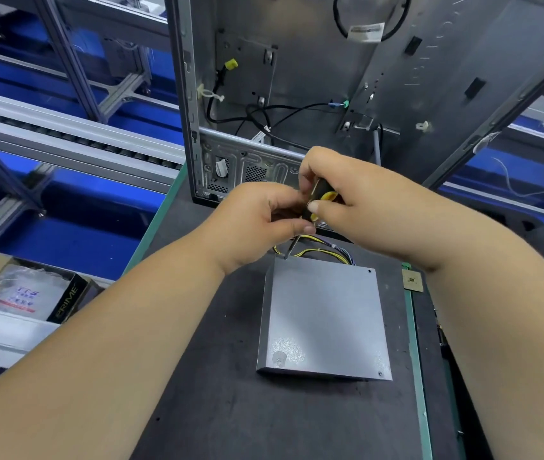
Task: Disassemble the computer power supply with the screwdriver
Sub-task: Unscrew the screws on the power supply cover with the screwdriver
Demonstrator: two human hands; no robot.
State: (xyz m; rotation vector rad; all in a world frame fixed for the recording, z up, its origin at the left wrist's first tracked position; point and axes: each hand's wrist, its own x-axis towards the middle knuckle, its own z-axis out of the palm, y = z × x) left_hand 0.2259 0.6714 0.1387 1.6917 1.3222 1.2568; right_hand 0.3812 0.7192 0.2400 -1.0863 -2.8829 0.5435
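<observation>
- Both hands met at the frame's centre: the right hand (337, 194) wrapped the black-and-yellow handle of the screwdriver (313, 207), while the left hand (264, 220) pinched it lower down, near where the shaft began.
- The shaft slanted down, its tip at the upper-left corner of the supply (325, 317), probably on a screw there.
- The supply, a grey metal box, lay flat on the dark mat (224, 410), lower centre; its wires (323, 247) trailed from the far edge.
- It looked rigid, fairly heavy and smooth-skinned; it seemed best steadied by the side edges, never by the soft wires.
- The open case (297, 78) stood behind, upper centre.
</observation>
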